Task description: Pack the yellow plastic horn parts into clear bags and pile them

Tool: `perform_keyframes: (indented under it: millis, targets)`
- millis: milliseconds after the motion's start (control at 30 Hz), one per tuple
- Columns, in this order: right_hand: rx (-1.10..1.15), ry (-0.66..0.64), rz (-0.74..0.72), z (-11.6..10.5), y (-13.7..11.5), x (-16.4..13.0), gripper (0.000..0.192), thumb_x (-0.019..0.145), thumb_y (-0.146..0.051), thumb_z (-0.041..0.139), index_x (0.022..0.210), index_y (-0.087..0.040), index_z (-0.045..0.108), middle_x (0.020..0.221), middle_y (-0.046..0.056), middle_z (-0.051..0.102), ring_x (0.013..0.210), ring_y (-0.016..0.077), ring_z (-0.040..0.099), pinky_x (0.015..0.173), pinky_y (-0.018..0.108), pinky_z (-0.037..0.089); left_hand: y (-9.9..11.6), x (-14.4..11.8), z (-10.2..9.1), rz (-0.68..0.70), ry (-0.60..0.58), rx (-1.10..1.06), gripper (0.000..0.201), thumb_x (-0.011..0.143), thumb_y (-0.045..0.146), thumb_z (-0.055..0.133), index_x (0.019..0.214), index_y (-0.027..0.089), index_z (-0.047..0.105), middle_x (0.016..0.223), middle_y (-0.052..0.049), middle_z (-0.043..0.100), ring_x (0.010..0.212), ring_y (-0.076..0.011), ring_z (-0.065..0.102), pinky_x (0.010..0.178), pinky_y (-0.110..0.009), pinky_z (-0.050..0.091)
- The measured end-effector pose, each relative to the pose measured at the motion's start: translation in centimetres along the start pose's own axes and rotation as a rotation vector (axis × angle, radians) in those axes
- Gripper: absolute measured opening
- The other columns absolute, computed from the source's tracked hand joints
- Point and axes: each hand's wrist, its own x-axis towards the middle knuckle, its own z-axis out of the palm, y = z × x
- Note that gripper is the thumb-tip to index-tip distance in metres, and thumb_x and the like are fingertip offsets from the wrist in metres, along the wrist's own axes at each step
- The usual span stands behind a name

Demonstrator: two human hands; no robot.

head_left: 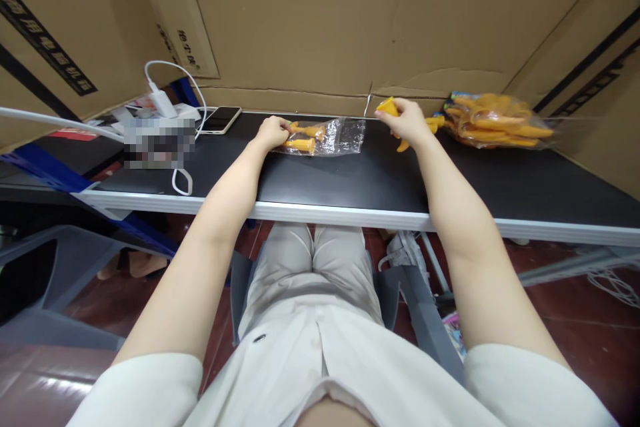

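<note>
My left hand (274,133) is closed on the left end of a clear plastic bag (353,135), which lies on the black tabletop. Inside the bag are orange-yellow plastic pieces (300,145) with flared ends. My right hand (407,121), held near the back of the table, grips an orange-yellow plastic piece (387,106) whose wide end sticks out past the fingers. More orange-yellow parts show below and behind this hand; whether they belong to the same piece I cannot tell. To its right lies a fuller clear bag (500,121) packed with orange-yellow pieces.
Cardboard panels (310,20) wall in the back and sides. On the left sit a phone (221,120), a white charger (164,104) with cables and a blurred-out item (160,143). A metal strip (340,213) edges the table front.
</note>
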Motion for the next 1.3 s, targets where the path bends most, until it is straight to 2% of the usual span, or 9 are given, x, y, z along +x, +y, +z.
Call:
perform_keyframes:
  millis: [133, 200, 367, 567, 667, 800, 967, 1100, 1300]
  targets:
    - [0.040, -0.298, 0.002, 1.0, -1.1, -0.5, 0.042, 0.095, -0.054, 0.081, 0.120, -0.020, 0.080, 0.101, 0.009, 0.082, 0.089, 0.0269, 0.078, 0.081, 0.037, 0.065, -0.2, 0.1, 0.1, 0.010, -0.002, 0.001, 0.039, 0.083, 0.014, 0.065, 0.115, 0.019, 0.087, 0.127, -0.011, 0.087, 0.129, -0.0295, 0.075, 0.115, -0.033, 0.057]
    - [-0.004, -0.364, -0.033, 1.5, -1.1, -0.2, 0.039, 0.091, -0.045, 0.086, 0.121, -0.022, 0.082, 0.106, 0.007, 0.084, 0.092, 0.0263, 0.079, 0.086, 0.036, 0.065, -0.3, 0.1, 0.1, 0.012, -0.007, 0.001, 0.038, 0.084, 0.015, 0.065, 0.115, 0.019, 0.087, 0.128, -0.011, 0.087, 0.130, -0.0293, 0.075, 0.115, -0.033, 0.057]
    - [-0.166, -0.287, -0.026, 1.4, -0.9, 0.3, 0.035, 0.092, -0.030, 0.083, 0.126, -0.021, 0.083, 0.121, 0.010, 0.085, 0.108, 0.0278, 0.081, 0.096, 0.035, 0.063, -0.4, 0.3, 0.2, 0.019, -0.009, 0.002, 0.036, 0.086, 0.015, 0.066, 0.114, 0.019, 0.087, 0.128, -0.012, 0.087, 0.132, -0.0301, 0.075, 0.115, -0.033, 0.056]
    - [-0.327, -0.379, 0.051, 0.2, -0.4, 0.1, 0.008, 0.085, -0.026, 0.088, 0.091, -0.025, 0.083, 0.094, 0.005, 0.085, 0.098, 0.0297, 0.081, 0.087, 0.037, 0.064, -0.7, 0.6, 0.4, 0.029, -0.003, -0.004, 0.033, 0.085, 0.018, 0.067, 0.110, 0.022, 0.089, 0.128, -0.011, 0.087, 0.129, -0.0317, 0.076, 0.114, -0.035, 0.057]
    - [-0.340, -0.380, 0.053, -0.1, -0.5, 0.0, 0.004, 0.088, -0.022, 0.084, 0.090, -0.025, 0.082, 0.090, 0.005, 0.083, 0.096, 0.0286, 0.081, 0.084, 0.036, 0.063, -0.7, 0.6, 0.4, 0.038, -0.004, 0.000, 0.035, 0.086, 0.016, 0.066, 0.111, 0.021, 0.089, 0.129, -0.011, 0.087, 0.129, -0.0310, 0.076, 0.114, -0.034, 0.057]
    - [-0.228, -0.318, 0.041, -1.2, -1.3, -0.7, 0.007, 0.094, -0.022, 0.079, 0.101, -0.023, 0.082, 0.101, 0.007, 0.084, 0.099, 0.0273, 0.079, 0.089, 0.036, 0.060, -0.6, 0.4, 0.4, 0.036, -0.005, -0.008, 0.037, 0.085, 0.017, 0.066, 0.113, 0.020, 0.090, 0.130, -0.012, 0.086, 0.127, -0.0306, 0.076, 0.113, -0.032, 0.056]
    - [-0.033, -0.223, 0.050, -3.0, -2.0, -1.9, 0.019, 0.094, -0.038, 0.087, 0.104, -0.023, 0.082, 0.106, 0.007, 0.082, 0.101, 0.0267, 0.077, 0.090, 0.036, 0.062, -0.3, 0.3, 0.2, 0.024, -0.012, -0.002, 0.040, 0.083, 0.017, 0.064, 0.114, 0.020, 0.090, 0.130, -0.012, 0.086, 0.129, -0.0305, 0.075, 0.115, -0.032, 0.056]
    - [0.012, -0.286, 0.020, -3.1, -1.7, -1.9, 0.023, 0.092, -0.042, 0.090, 0.101, -0.022, 0.083, 0.100, 0.006, 0.081, 0.097, 0.0250, 0.077, 0.087, 0.035, 0.062, -0.3, 0.3, 0.2, 0.032, -0.019, 0.007, 0.040, 0.084, 0.015, 0.063, 0.113, 0.020, 0.089, 0.132, -0.012, 0.086, 0.131, -0.0303, 0.075, 0.116, -0.033, 0.056]
    - [-0.155, -0.360, -0.019, -1.7, -0.8, -0.8, 0.016, 0.091, -0.037, 0.088, 0.098, -0.023, 0.084, 0.097, 0.005, 0.083, 0.095, 0.0249, 0.078, 0.085, 0.034, 0.060, -0.1, 0.0, -0.1, 0.029, -0.025, 0.014, 0.034, 0.087, 0.014, 0.064, 0.111, 0.021, 0.087, 0.130, -0.011, 0.086, 0.130, -0.0299, 0.075, 0.113, -0.032, 0.055]
